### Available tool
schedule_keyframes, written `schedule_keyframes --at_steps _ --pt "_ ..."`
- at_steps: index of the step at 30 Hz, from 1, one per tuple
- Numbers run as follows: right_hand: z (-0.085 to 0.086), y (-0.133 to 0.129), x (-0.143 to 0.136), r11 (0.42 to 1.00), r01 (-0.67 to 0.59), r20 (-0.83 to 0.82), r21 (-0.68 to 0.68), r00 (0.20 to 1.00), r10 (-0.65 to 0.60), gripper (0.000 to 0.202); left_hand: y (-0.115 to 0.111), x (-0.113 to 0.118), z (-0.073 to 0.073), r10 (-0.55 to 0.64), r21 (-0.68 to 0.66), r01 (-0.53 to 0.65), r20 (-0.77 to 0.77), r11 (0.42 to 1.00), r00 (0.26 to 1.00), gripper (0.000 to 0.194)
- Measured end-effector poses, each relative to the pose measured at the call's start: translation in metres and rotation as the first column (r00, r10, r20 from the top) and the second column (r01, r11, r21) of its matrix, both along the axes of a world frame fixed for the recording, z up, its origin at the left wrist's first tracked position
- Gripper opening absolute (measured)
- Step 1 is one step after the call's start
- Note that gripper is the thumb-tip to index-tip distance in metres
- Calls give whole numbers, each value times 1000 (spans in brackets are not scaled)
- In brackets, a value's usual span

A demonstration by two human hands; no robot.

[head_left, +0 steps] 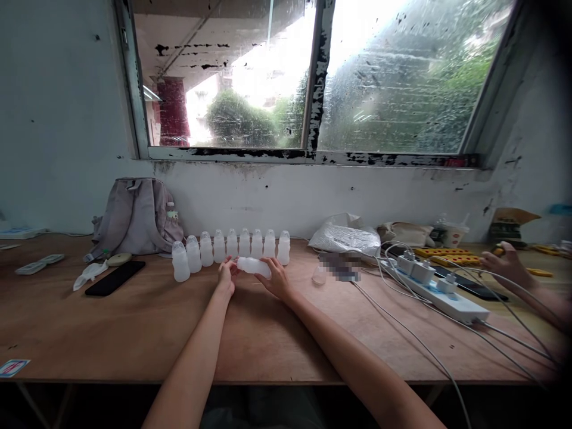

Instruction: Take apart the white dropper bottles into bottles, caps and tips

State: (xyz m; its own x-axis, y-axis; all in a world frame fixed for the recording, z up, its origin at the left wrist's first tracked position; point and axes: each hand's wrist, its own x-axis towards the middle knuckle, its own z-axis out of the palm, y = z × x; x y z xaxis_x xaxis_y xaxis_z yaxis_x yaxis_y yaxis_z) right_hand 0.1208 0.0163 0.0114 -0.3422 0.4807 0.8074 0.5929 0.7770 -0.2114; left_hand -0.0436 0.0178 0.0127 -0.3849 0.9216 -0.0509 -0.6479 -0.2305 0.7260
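Observation:
A frosted white baby bottle [252, 266] lies sideways between my two hands, held just above the table. My left hand [227, 275] has its fingers closed around the left end of it. The other end is gripped by my right hand [275, 277], whose fingers lie over the top. Behind them a row of similar baby bottles [218, 246] stands upright with clear caps on, curving toward me at the left. A small clear cap [319, 275] rests on the table right of my right hand.
On the wooden table [268, 345], a black phone [115, 278] and a grey backpack [134, 217] are at the left. To the right are a silvery plastic bag [346, 233], a white power strip [433, 295] and loose cables. Another person's hand [504, 262] appears at the far right.

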Motion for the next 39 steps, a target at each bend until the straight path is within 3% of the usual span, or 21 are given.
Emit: schedule_keyframes --at_steps 4,12,18,21,24,26,32,39 --pt "2 -3 0 1000 -5 24 20 1000 4 37 -1 0 2 -49 -25 49 25 998 999 10" --pt "4 -4 -1 999 0 35 37 999 -1 36 -3 -1 4 -87 24 86 47 996 995 15" --pt "6 -7 -3 998 -26 29 50 999 25 37 -4 8 4 -176 40 176 0 984 984 24" --pt "7 -8 -4 991 -57 -44 -122 998 52 32 -5 10 3 -158 90 158 -13 983 987 20" --pt "8 -10 -7 925 -88 -99 -371 994 55 27 -6 10 3 -141 120 141 -10 983 990 19" --pt "7 -13 -11 904 -82 -93 -420 995 47 26 -7 10 4 -147 118 146 -1 982 989 17" --pt "8 -34 -25 976 63 85 -208 995 -46 33 -12 11 10 -221 30 220 39 975 974 26" --pt "16 -45 -26 978 105 249 -177 967 -59 32 -13 18 9 -79 -71 79 11 994 997 13"
